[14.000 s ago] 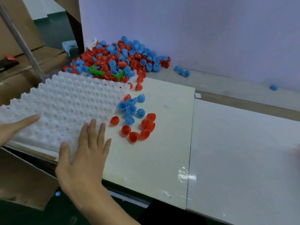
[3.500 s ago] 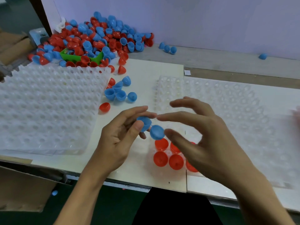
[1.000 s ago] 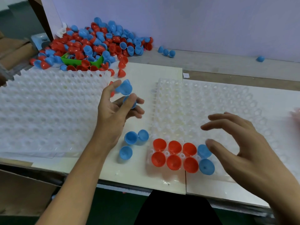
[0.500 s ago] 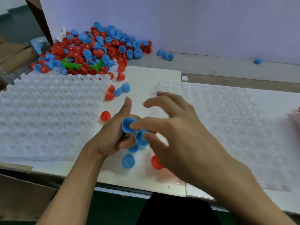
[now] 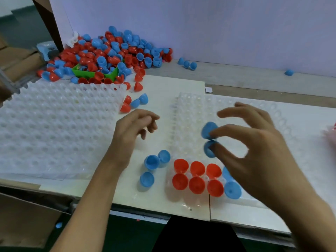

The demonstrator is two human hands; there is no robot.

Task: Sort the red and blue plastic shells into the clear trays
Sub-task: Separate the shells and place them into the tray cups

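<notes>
Your right hand (image 5: pixel 254 148) now carries two blue plastic half-sphere shells (image 5: pixel 209 130), pinched between thumb and index finger while the other fingers spread wide. Half a second ago both hands met over these shells; they have since separated, so the transfer from left to right is complete. Your left hand (image 5: pixel 132 131) is now empty, fingers loosely curled, hovering above the white table (image 5: pixel 163 88).

The carried pair sits at your right fingertips, above the clear dimpled plastic tray (image 5: pixel 187 113). The two shells are one above the other. Motion blur hides which way their open sides face; a shell has no long axis, only a rim and a dome.

Just below your right hand, six red plastic shells (image 5: pixel 197 175) fill two rows of three in the tray's near corner, open sides up. Two more blue shells (image 5: pixel 232 190) sit under your right palm, next to the reds. By this layout, the carried pair probably belongs in the adjacent empty cells.

Below your left hand, three loose blue shells (image 5: pixel 151 162) lie on the table, not yet sorted. Beyond your left fingertips lies the mixed pile of red and blue shells (image 5: pixel 109 53). To its left sits a white dimpled tray stack (image 5: pixel 54 124).
</notes>
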